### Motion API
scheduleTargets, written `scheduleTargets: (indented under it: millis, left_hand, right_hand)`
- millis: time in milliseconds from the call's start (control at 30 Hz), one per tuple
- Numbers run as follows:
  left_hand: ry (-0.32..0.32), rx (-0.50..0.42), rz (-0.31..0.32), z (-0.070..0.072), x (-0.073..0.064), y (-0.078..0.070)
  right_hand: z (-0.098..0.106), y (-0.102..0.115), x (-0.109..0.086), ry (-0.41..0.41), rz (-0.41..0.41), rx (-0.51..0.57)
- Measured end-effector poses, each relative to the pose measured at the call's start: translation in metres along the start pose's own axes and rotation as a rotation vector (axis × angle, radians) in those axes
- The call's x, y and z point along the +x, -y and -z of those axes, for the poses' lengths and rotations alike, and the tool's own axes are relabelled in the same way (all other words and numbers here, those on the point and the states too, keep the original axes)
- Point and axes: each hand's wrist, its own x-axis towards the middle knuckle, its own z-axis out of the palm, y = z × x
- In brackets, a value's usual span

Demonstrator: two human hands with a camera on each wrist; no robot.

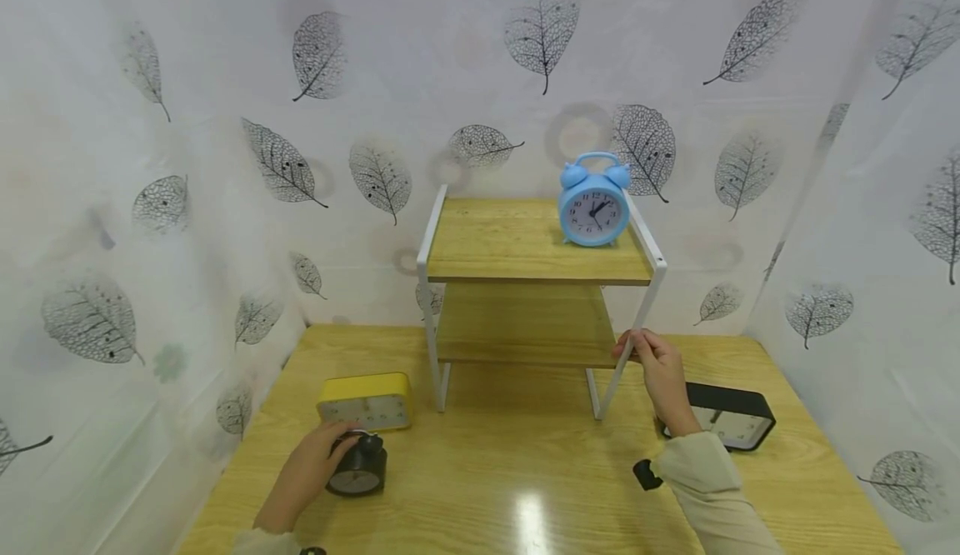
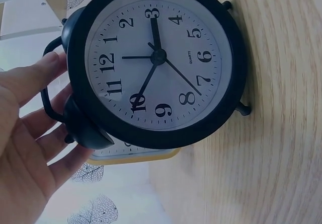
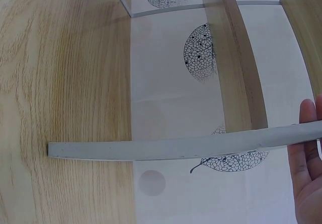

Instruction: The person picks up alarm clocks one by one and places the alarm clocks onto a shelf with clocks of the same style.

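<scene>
In the head view, my left hand (image 1: 300, 473) is at the front left of the table, on a black twin-bell alarm clock (image 1: 360, 470). The left wrist view shows the thumb and fingers around the clock's top handle (image 2: 46, 100), with the dial (image 2: 176, 75) facing that camera. The clock's feet are at the table surface. My right hand (image 1: 662, 376) grips the white right front leg (image 1: 617, 380) of a small wooden shelf (image 1: 495, 242), near its lower board. Only part of this hand shows at the edge of the right wrist view, by the leg (image 3: 151, 150).
A blue twin-bell alarm clock (image 1: 594, 215) stands at the right of the shelf's top board. Behind the black clock is a yellow rectangular clock (image 1: 366, 387). A black rectangular clock (image 1: 733, 405) stands right of the shelf, partly behind my right wrist. Leaf-patterned sheeting (image 1: 480, 63) surrounds the table.
</scene>
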Motion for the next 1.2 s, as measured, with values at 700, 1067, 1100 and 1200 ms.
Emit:
scheduleTargets:
  millis: [700,1067,1100,1200]
  left_hand:
    - [-0.024,-0.010,-0.008,0.0013,0.0054,-0.0028]
    - [-0.025,-0.002,-0.019,0.0027,0.0070,-0.0074]
    - [-0.022,-0.002,-0.016,0.0030,0.0070,-0.0077]
    - [-0.011,-0.003,-0.002,0.0032,0.0072,-0.0084]
  right_hand:
    - [0.0003,-0.0013,0.0002,0.001,-0.008,-0.003]
    - [0.0006,0.0005,-0.0003,-0.003,-0.014,-0.001]
    - [0.0005,0.0008,-0.0003,-0.003,-0.014,0.001]
    - [0.0000,0.0012,-0.0001,-0.003,-0.011,-0.002]
